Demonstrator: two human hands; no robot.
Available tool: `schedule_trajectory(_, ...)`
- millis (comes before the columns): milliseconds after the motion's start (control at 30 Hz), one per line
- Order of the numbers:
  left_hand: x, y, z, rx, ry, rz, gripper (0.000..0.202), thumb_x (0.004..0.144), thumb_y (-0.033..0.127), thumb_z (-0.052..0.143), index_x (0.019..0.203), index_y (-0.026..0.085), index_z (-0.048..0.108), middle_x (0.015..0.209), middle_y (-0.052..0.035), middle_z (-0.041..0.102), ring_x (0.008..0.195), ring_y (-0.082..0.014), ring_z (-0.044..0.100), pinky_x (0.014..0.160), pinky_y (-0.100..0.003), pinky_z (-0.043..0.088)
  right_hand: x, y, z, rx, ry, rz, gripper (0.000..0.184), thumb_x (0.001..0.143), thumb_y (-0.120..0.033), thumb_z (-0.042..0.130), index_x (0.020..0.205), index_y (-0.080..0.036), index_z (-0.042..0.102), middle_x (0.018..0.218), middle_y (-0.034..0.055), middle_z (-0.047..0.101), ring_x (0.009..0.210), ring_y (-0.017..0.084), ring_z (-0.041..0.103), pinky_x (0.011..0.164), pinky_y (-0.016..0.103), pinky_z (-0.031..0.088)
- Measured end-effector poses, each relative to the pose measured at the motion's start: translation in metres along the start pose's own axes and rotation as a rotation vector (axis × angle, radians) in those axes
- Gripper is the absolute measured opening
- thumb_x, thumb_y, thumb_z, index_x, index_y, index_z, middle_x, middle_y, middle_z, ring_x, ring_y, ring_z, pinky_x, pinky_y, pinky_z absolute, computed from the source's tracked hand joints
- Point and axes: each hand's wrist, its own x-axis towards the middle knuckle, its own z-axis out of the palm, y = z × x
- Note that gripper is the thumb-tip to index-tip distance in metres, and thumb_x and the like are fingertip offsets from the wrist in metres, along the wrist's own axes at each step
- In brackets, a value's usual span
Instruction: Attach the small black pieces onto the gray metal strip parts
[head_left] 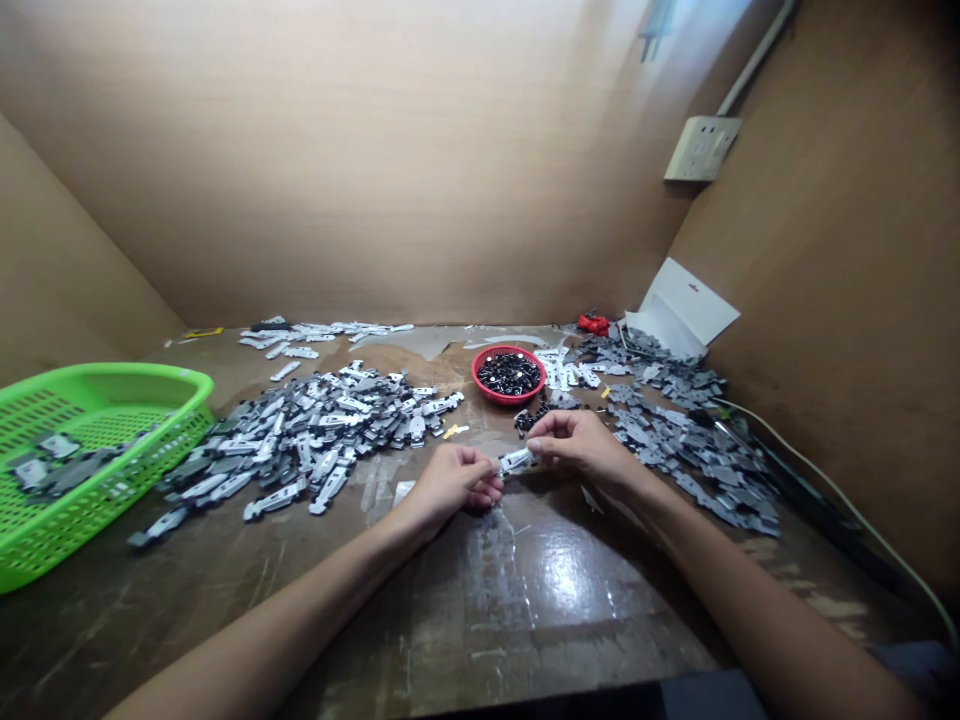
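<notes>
A small silver metal strip (516, 461) is held between both hands over the middle of the worn wooden table (525, 590). My left hand (454, 483) is curled closed around its left end. My right hand (577, 442) pinches its right end with fingers pressed together. Just beyond the hands stands a red bowl (509, 375) filled with small black parts, and a few of those black parts (534, 414) lie loose beside it.
A large heap of grey metal strips (315, 435) lies to the left, another heap (675, 430) to the right. A green plastic basket (90, 450) with several strips sits at the far left. A white cable (847, 510) runs along the right wall, below a wall socket (702, 148).
</notes>
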Motion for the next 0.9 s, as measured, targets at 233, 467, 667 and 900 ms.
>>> schedule_trajectory(233,-0.002,0.001,0.002,-0.049,0.037,0.021,0.026,0.067,0.034,0.067,0.071,0.010,0.058,0.066,-0.0068,0.066,0.053,-0.0098,0.061,0.051,-0.019,0.046,0.003,0.007,0.001,-0.044,0.112,0.014,0.031,0.060,-0.038,0.073,0.072,-0.011,0.064,0.056,-0.0003,0.057,0.046,0.007,0.042,0.044,0.021,0.030)
schedule_trajectory(467,-0.002,0.001,0.004,-0.056,0.075,0.074,0.028,0.068,0.036,0.067,0.074,0.010,0.058,0.069,-0.0077,0.065,0.055,-0.0098,0.060,0.052,-0.018,0.045,0.006,0.012,0.003,0.059,0.099,0.041,0.032,0.060,-0.036,0.073,0.078,-0.012,0.063,0.061,0.0002,0.058,0.045,0.006,0.041,0.041,0.019,0.030)
schedule_trajectory(667,-0.001,-0.002,0.003,-0.051,0.069,0.111,0.031,0.068,0.039,0.067,0.073,0.010,0.058,0.067,-0.0077,0.065,0.053,-0.0093,0.058,0.051,-0.018,0.044,0.005,0.012,-0.001,0.057,-0.039,0.206,0.036,0.065,-0.043,0.069,0.080,-0.011,0.066,0.049,-0.0030,0.051,0.039,0.004,0.036,0.035,0.017,0.025)
schedule_trajectory(900,-0.001,-0.004,0.003,-0.061,0.066,0.132,0.031,0.067,0.039,0.068,0.071,0.011,0.057,0.065,-0.0066,0.065,0.054,-0.0099,0.060,0.052,-0.018,0.045,0.007,0.017,0.000,0.043,-0.098,0.221,0.033,0.067,-0.044,0.066,0.071,-0.013,0.060,0.046,-0.0048,0.047,0.036,0.003,0.030,0.034,0.016,0.020)
